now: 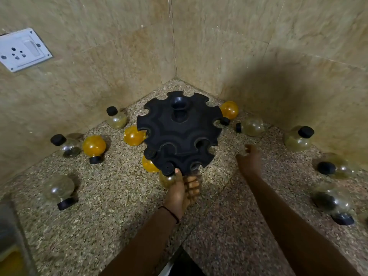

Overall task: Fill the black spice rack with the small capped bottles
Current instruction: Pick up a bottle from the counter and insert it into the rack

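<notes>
The black spice rack [179, 132], round with notched slots around its rim, stands in the corner of a speckled counter [119, 216]. My left hand [182, 191] grips a small clear bottle [166, 179] whose black cap sits in a slot at the rack's near edge. An orange bottle [149, 165] hangs in the slot to its left, and another orange bottle [132, 135] sits at the rack's left rim. My right hand [250, 159] hovers to the right of the rack, fingers apart, holding nothing. Several round capped bottles lie around: an orange one [94, 146] and clear ones [116, 118], [252, 126].
Tiled walls close the corner behind the rack. A white wall socket [22, 49] is on the left wall. More bottles lie at far right [298, 139], [334, 202] and near left [58, 189]. A container [10, 242] stands at the lower left edge.
</notes>
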